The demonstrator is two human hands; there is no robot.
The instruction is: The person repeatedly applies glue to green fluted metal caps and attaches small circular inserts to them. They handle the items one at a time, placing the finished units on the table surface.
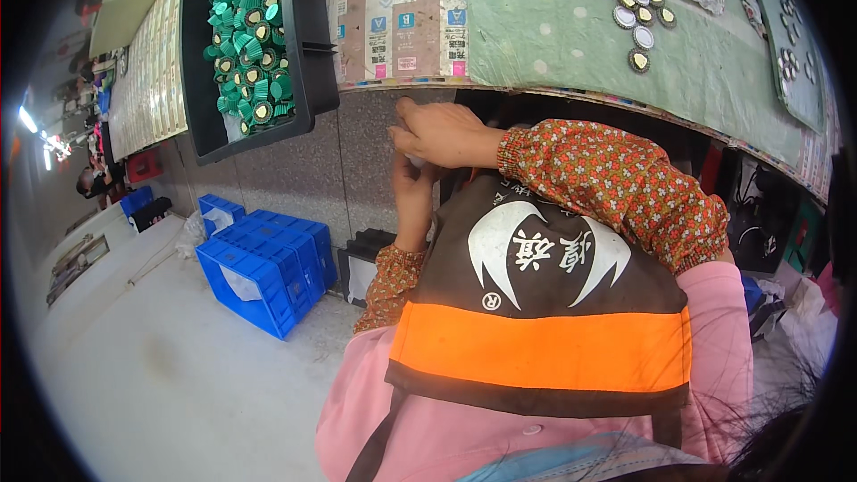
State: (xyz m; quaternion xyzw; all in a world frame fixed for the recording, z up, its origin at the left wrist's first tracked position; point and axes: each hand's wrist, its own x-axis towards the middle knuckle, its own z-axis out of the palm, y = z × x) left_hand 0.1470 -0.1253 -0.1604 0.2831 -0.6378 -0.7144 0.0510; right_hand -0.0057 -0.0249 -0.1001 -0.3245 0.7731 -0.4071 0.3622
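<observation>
My two hands meet just off the table's near edge, in front of my apron. My right hand lies over the left, its fingers bent and closed. Beneath it my left hand points upward, with its fingertips mostly hidden by the right. A small pale bit shows between them, too little to name. Nearest to the hands, on the left, stands a black plastic crate holding a heap of green crimped bottle caps, some turned with pale insides up.
On the table's green covering lie several loose caps, dark-rimmed or white. A tray with more caps is at the far right. Stacked blue crates stand on the floor at left, beside a dark box.
</observation>
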